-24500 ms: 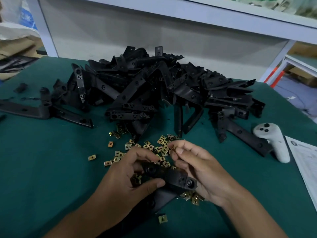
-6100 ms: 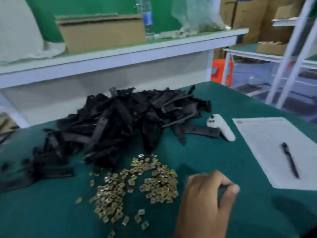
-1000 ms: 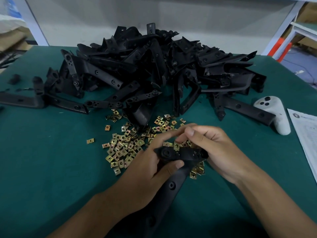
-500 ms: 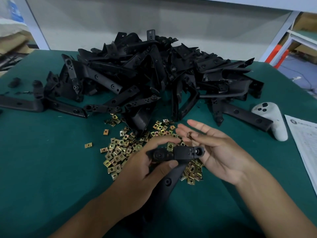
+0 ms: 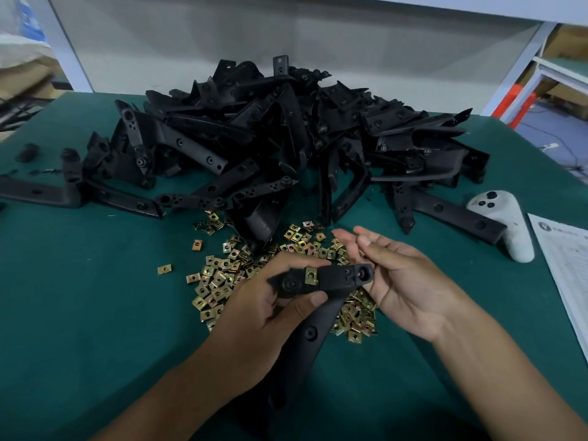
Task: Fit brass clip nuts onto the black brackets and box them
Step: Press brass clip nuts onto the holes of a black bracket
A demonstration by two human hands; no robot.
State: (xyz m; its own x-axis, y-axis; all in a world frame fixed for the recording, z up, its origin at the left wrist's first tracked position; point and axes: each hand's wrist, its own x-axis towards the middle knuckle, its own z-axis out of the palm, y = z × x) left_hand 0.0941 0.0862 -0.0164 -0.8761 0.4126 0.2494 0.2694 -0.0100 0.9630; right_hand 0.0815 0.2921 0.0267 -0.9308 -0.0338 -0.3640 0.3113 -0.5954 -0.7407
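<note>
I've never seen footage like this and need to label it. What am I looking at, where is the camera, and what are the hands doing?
There is no machine here: these are a person's two bare hands, filmed by a camera worn on the head, looking forward and down at a green table. At the back lies a big pile of black brackets; nearer, loose brass clip nuts are scattered. The left hand grips one bracket that already carries a brass clip nut on its upper arm. The right hand is beside the bracket's end, fingers relaxed, holding nothing that I can see. On the right lie a white handheld controller and a printed sheet. No box shows.
</note>
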